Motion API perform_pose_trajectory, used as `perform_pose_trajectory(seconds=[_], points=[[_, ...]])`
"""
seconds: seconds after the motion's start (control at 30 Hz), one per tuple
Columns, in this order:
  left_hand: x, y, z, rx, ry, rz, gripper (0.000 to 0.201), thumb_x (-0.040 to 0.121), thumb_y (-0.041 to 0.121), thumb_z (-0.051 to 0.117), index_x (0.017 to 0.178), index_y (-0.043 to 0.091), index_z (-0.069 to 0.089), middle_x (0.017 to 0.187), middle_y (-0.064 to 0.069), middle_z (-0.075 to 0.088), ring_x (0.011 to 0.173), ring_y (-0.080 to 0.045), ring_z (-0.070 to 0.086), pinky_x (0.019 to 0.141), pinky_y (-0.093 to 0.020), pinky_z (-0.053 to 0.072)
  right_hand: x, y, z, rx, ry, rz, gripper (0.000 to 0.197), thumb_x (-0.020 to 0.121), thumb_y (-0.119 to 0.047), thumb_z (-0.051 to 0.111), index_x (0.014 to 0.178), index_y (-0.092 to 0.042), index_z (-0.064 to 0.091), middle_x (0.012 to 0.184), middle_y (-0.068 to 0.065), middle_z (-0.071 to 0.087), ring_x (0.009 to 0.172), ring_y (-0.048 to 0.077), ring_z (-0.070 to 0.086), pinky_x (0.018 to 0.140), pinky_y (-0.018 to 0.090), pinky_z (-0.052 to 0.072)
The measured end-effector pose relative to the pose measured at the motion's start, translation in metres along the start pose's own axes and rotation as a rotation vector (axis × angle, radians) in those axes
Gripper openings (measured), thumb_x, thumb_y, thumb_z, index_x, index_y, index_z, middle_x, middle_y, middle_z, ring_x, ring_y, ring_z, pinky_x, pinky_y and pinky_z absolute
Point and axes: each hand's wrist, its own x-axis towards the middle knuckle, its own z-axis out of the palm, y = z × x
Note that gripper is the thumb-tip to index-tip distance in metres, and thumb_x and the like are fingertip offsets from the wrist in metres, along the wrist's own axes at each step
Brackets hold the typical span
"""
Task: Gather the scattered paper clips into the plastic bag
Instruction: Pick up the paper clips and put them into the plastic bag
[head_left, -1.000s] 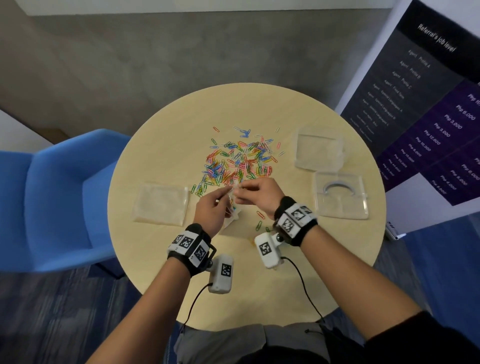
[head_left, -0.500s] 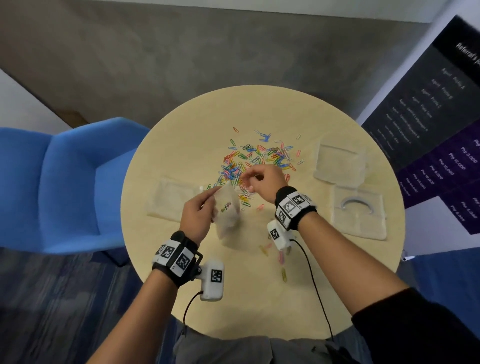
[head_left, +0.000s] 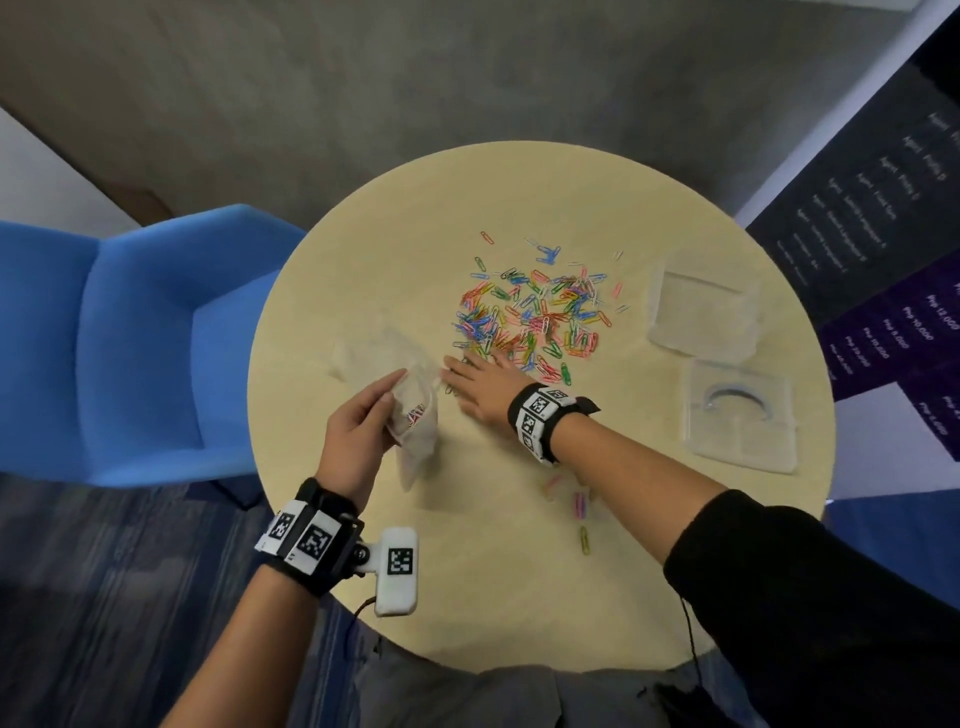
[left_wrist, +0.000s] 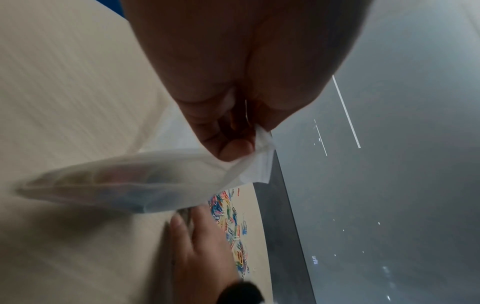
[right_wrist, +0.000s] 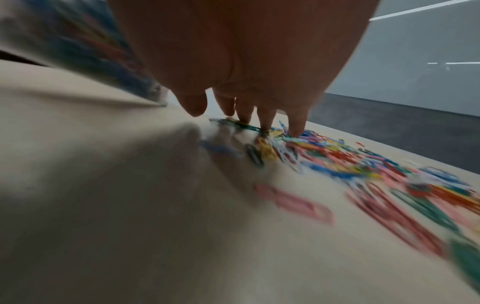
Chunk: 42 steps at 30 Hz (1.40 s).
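A heap of coloured paper clips (head_left: 535, 317) lies in the middle of the round pale table (head_left: 649, 571). My left hand (head_left: 363, 415) pinches the top edge of a small clear plastic bag (head_left: 415, 431) that hangs just above the table with a few clips inside; the left wrist view shows the bag (left_wrist: 124, 181) held between thumb and fingers. My right hand (head_left: 478, 379) lies flat with straight fingers on the near left edge of the heap, fingertips (right_wrist: 267, 123) pressing on clips (right_wrist: 337, 160). Three stray clips (head_left: 579, 506) lie nearer to me.
Another clear bag (head_left: 374, 353) lies flat left of the heap. Two clear plastic box parts (head_left: 701, 306) (head_left: 740, 421) sit at the right of the table. A blue chair (head_left: 130, 338) stands at the left, a dark poster (head_left: 872, 208) at the right.
My right hand left the bag's mouth, reached to the heap and flattened onto the clips. My left hand kept hold of the bag. The head camera has shifted.
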Motion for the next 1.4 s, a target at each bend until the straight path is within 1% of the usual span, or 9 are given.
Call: perform_pose_trajectory(seconds=[0.27,0.53,0.67,0.87,1.0,1.1,1.2,1.3,1.4], points=[[0.012,-0.006,0.019,-0.008,-0.037,-0.039,0.031,0.1,0.004,0.043,0.122,0.011,0.064,0.111,-0.016,0.066,0.099,-0.026,0.058,0.089,-0.042,0.045,-0.08,0.016,0.03,0.024,0.083,0.016,0.067,0.1,-0.037,0.039,0.154,-0.027,0.0,0.162,0.0,0.013,0.147,0.024,0.017,0.118,0.048,0.019],[0.005,-0.006,0.028,0.045,-0.042,-0.024,0.032,0.099,0.003,0.043,0.113,0.017,0.068,0.11,-0.013,0.068,0.099,-0.026,0.059,0.09,-0.044,0.045,-0.03,-0.014,0.002,0.136,0.054,0.081,0.064,0.095,-0.02,0.045,0.153,-0.02,0.017,0.161,-0.001,0.015,0.149,0.024,0.011,0.118,0.051,0.012],[0.001,-0.002,0.017,0.034,-0.014,-0.024,0.032,0.1,0.003,0.043,0.111,0.019,0.068,0.101,-0.002,0.073,0.095,-0.024,0.062,0.081,-0.038,0.048,-0.005,-0.034,0.001,0.067,0.022,0.063,0.063,0.097,-0.035,0.037,0.154,-0.021,0.014,0.161,0.001,0.013,0.147,0.027,0.012,0.115,0.056,0.012],[0.001,-0.011,0.002,0.008,0.01,-0.007,0.032,0.1,0.004,0.043,0.113,0.019,0.069,0.104,-0.014,0.068,0.094,-0.026,0.057,0.082,-0.042,0.043,-0.05,-0.008,0.026,-0.098,0.034,-0.08,0.059,0.1,-0.047,0.03,0.153,-0.027,0.013,0.163,0.0,0.004,0.149,0.027,0.01,0.115,0.061,0.007],[0.006,-0.013,0.006,0.021,0.001,0.001,0.032,0.1,0.006,0.044,0.114,0.021,0.07,0.1,-0.016,0.063,0.091,-0.027,0.053,0.082,-0.045,0.042,-0.076,0.022,0.022,-0.059,0.073,0.028,0.063,0.093,-0.058,0.039,0.149,-0.03,0.028,0.162,0.003,0.014,0.148,0.03,0.01,0.116,0.061,0.005],[0.008,-0.012,0.015,0.037,0.002,0.004,0.032,0.099,0.006,0.045,0.114,0.02,0.07,0.103,-0.013,0.068,0.089,-0.026,0.055,0.081,-0.045,0.045,-0.076,0.032,0.015,-0.029,-0.005,0.133,0.075,0.086,-0.069,0.041,0.15,-0.037,0.018,0.163,0.004,-0.001,0.148,0.034,0.004,0.117,0.059,0.009],[0.012,-0.01,0.02,0.037,0.001,0.006,0.031,0.099,0.006,0.045,0.119,0.014,0.068,0.099,-0.016,0.066,0.085,-0.027,0.054,0.078,-0.044,0.045,-0.074,0.028,0.018,0.013,-0.014,0.161,0.067,0.094,-0.055,0.043,0.151,-0.034,0.018,0.163,0.008,0.001,0.146,0.036,0.013,0.117,0.051,0.021],[0.017,-0.01,0.024,0.036,0.016,0.0,0.032,0.099,0.005,0.044,0.121,0.012,0.067,0.094,-0.017,0.061,0.083,-0.028,0.051,0.077,-0.043,0.043,-0.083,0.022,0.024,0.065,0.091,0.153,0.043,0.098,-0.027,0.048,0.139,-0.013,0.044,0.147,0.017,0.037,0.129,0.034,0.039,0.098,0.043,0.046],[0.02,-0.007,0.031,0.043,0.009,0.0,0.031,0.1,0.005,0.044,0.119,0.013,0.067,0.093,-0.016,0.062,0.082,-0.028,0.052,0.076,-0.042,0.044,-0.094,0.017,0.032,0.03,0.105,0.131,0.026,0.095,-0.001,0.046,0.118,0.001,0.057,0.119,0.018,0.054,0.109,0.034,0.051,0.085,0.043,0.05]])
